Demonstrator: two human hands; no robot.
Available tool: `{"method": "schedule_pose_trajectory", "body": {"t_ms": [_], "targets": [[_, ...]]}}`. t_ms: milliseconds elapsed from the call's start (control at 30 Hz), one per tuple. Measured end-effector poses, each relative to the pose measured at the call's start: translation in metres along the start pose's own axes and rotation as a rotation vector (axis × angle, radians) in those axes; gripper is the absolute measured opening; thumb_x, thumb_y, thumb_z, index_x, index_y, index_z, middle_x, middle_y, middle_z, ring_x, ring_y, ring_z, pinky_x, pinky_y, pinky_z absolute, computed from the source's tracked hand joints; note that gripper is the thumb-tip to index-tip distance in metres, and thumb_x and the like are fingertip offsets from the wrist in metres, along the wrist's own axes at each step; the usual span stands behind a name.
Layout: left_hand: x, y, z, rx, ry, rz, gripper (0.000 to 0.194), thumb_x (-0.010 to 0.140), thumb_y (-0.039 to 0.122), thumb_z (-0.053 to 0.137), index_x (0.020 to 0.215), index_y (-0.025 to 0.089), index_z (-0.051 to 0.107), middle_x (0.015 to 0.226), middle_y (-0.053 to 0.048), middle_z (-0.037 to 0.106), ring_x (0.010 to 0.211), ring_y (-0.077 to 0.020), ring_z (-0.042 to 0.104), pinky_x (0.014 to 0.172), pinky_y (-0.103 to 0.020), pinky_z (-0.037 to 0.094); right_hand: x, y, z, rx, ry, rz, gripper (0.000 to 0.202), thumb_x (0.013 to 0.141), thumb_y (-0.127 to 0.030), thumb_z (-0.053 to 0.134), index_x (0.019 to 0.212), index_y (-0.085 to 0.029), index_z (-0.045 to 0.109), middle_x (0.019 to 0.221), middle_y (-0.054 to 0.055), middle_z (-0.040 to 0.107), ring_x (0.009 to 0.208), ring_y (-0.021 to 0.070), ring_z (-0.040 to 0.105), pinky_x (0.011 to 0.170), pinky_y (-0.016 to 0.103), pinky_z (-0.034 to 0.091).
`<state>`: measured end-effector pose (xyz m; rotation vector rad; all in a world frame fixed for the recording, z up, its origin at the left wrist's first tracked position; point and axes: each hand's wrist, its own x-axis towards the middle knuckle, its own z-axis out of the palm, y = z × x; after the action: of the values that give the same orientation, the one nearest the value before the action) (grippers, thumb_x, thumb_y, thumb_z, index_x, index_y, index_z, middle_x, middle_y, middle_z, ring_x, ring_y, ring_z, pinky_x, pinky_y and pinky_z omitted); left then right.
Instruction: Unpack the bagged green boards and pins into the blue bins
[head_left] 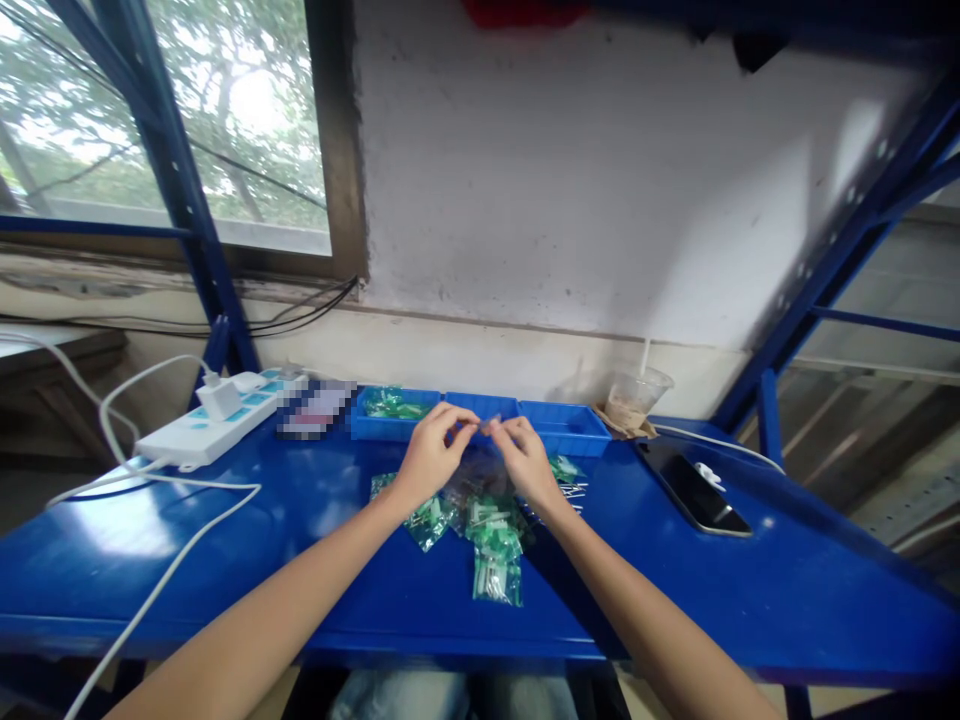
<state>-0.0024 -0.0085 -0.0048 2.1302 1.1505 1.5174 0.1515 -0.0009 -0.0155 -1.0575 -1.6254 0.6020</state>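
Observation:
My left hand [438, 450] and my right hand [523, 458] meet over the middle of the table, thumbs and forefingers pinched. Between their fingertips is the top edge of what looks like a thin clear plastic bag [484, 468], hanging down and hard to make out. Below the hands lie several small clear packets with green and white contents [497, 560], some overlapping. Another green packet [564, 467] lies beyond my right wrist. Thin white-and-dark sticks [574, 495] are scattered beside that wrist, partly hidden by it.
Three joined blue bins [564, 428] stand by the wall; the left one holds green packets. Left are a power strip [225, 415] with white cables and a blurred-out flat item [316, 408]. Right are a plastic cup [636, 398] with a straw, a phone [696, 488] and white earbuds [709, 476].

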Motion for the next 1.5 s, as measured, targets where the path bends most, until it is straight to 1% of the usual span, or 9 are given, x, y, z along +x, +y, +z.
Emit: {"method": "schedule_pose_trajectory", "body": {"t_ms": [100, 200, 500, 667, 867, 1067, 1300, 1367, 1500], "targets": [[-0.005, 0.004, 0.002, 0.137, -0.078, 0.207, 0.017, 0.088, 0.022, 0.046, 0.090, 0.021, 0.063, 0.091, -0.005, 0.055, 0.089, -0.0156, 0.053, 0.081, -0.031, 0.044, 0.006, 0.005, -0.002, 0.270, -0.069, 0.227, 0.047, 0.081, -0.057, 0.044, 0.059, -0.017, 0.056, 0.059, 0.000, 0.051, 0.056, 0.0126, 0.046, 0.055, 0.026, 0.037], [-0.006, 0.005, 0.004, 0.160, -0.116, 0.192, 0.017, 0.085, 0.021, 0.051, 0.097, 0.022, 0.063, 0.096, -0.006, 0.055, 0.094, -0.0176, 0.052, 0.086, -0.035, 0.043, 0.008, 0.006, -0.003, 0.326, -0.045, 0.226, 0.034, 0.075, -0.050, 0.055, 0.066, -0.018, 0.058, 0.054, -0.002, 0.048, 0.050, 0.0112, 0.043, 0.050, 0.024, 0.034], [0.005, -0.009, 0.000, -0.318, -0.166, -0.531, 0.035, 0.087, 0.043, 0.042, 0.082, 0.016, 0.063, 0.076, -0.006, 0.065, 0.063, -0.0136, 0.056, 0.057, -0.026, 0.044, -0.004, -0.002, -0.004, -0.189, -0.061, -0.330, 0.030, 0.081, -0.016, 0.043, 0.095, -0.023, 0.070, 0.078, 0.004, 0.055, 0.070, 0.0151, 0.052, 0.069, 0.027, 0.044], [0.005, -0.009, -0.003, -0.101, 0.010, -0.222, 0.015, 0.084, 0.029, 0.052, 0.086, 0.018, 0.061, 0.083, -0.003, 0.063, 0.072, -0.0139, 0.057, 0.069, -0.028, 0.046, -0.002, -0.002, -0.002, -0.093, -0.025, -0.175, 0.025, 0.075, -0.021, 0.050, 0.091, -0.021, 0.070, 0.094, 0.007, 0.052, 0.089, 0.0189, 0.052, 0.072, 0.029, 0.044], [-0.002, -0.005, -0.002, 0.253, -0.061, 0.241, 0.014, 0.087, 0.023, 0.049, 0.091, 0.022, 0.063, 0.091, -0.003, 0.058, 0.090, -0.0165, 0.054, 0.085, -0.034, 0.043, 0.006, 0.001, -0.004, 0.325, -0.090, 0.255, 0.032, 0.074, -0.047, 0.055, 0.063, -0.017, 0.059, 0.058, -0.001, 0.051, 0.053, 0.0108, 0.045, 0.053, 0.024, 0.036], [-0.006, -0.006, 0.003, 0.384, -0.094, 0.128, 0.017, 0.087, 0.026, 0.047, 0.096, 0.022, 0.062, 0.093, -0.005, 0.059, 0.091, -0.0189, 0.055, 0.081, -0.034, 0.045, 0.011, 0.003, -0.008, 0.471, 0.153, 0.397, 0.031, 0.060, -0.044, 0.069, 0.068, -0.017, 0.056, 0.048, -0.005, 0.047, 0.043, 0.0080, 0.039, 0.043, 0.022, 0.027], [-0.006, -0.013, 0.004, 0.706, -0.381, -0.294, 0.039, 0.077, 0.053, 0.051, 0.089, 0.019, 0.065, 0.094, -0.011, 0.064, 0.090, -0.0284, 0.059, 0.071, -0.037, 0.046, 0.023, -0.005, -0.040, 0.039, 0.778, -0.210, 0.024, 0.079, -0.039, 0.057, 0.085, -0.015, 0.057, 0.075, 0.003, 0.056, 0.063, 0.0118, 0.052, 0.056, 0.025, 0.041], [-0.007, -0.015, 0.005, 0.738, -0.435, -0.324, 0.042, 0.074, 0.055, 0.052, 0.091, 0.019, 0.065, 0.100, -0.012, 0.063, 0.097, -0.0312, 0.057, 0.074, -0.039, 0.046, 0.025, -0.001, -0.039, -0.235, 0.776, -0.388, 0.018, 0.082, -0.033, 0.054, 0.084, -0.015, 0.060, 0.081, 0.006, 0.056, 0.071, 0.0142, 0.052, 0.060, 0.027, 0.042], [-0.007, -0.018, 0.005, 0.664, -0.439, -0.342, 0.037, 0.073, 0.053, 0.054, 0.091, 0.022, 0.064, 0.101, -0.008, 0.064, 0.098, -0.0291, 0.057, 0.076, -0.037, 0.045, 0.030, 0.017, -0.024, -0.666, 0.437, -0.523, 0.015, 0.084, -0.023, 0.052, 0.076, -0.018, 0.064, 0.076, 0.006, 0.058, 0.075, 0.0173, 0.050, 0.068, 0.029, 0.041]]}}
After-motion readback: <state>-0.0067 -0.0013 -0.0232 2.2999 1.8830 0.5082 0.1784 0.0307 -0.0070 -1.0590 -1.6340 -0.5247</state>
